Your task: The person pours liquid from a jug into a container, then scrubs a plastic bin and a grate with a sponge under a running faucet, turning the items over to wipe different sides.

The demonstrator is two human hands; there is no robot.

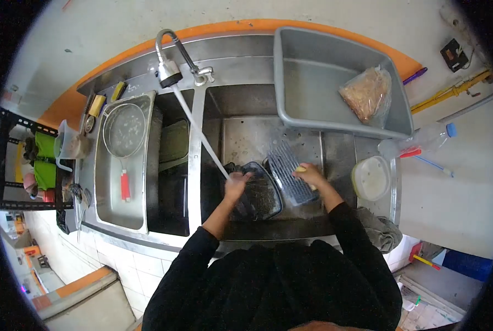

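Water runs in a long stream from the faucet (169,73) down to my left hand (236,185), which is in the sink at the edge of a dark tray (265,190). Whether its fingers grip anything is hard to make out. My right hand (311,175) is closed on the yellow handle of a ridged grey rack (291,172), which is tilted over the sink basin (249,132). The rack is to the right of the dark tray.
A grey tub (307,88) holding a plastic bag (368,95) stands behind on the right. At the right edge are a white container (371,178), a bottle (431,138) and a cloth (380,229). A steel pan (111,207) with a strainer (124,131) lies left.
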